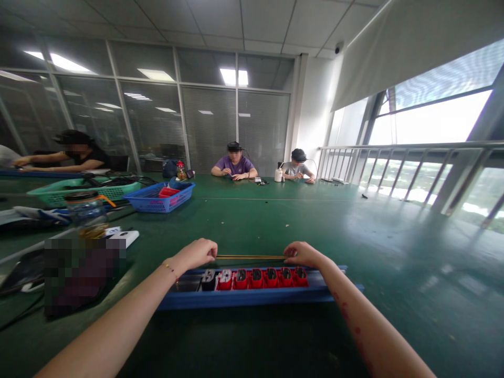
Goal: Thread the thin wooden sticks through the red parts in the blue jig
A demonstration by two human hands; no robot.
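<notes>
A thin yellow band point(251, 257) runs straight and taut between my two hands. My left hand point(201, 252) is closed on its left end, fingertips pinched together. At the other end my right hand point(302, 253) pinches it the same way. Just below the band lies a long blue tray point(248, 300), like a channel with raised sides. A row of several red block-shaped parts point(256, 279) with dark tops sits in its middle. The leftmost part point(208, 280) is black with a light grey top. My forearms cross over both ends of the tray.
On the left of the green table point(244, 220) stand a blue basket point(159, 202) with a red item inside, a green basket point(51, 197), a jar point(88, 212) and a white device point(128, 239). Three people sit farther off around it. A metal railing point(394, 152) runs along the right.
</notes>
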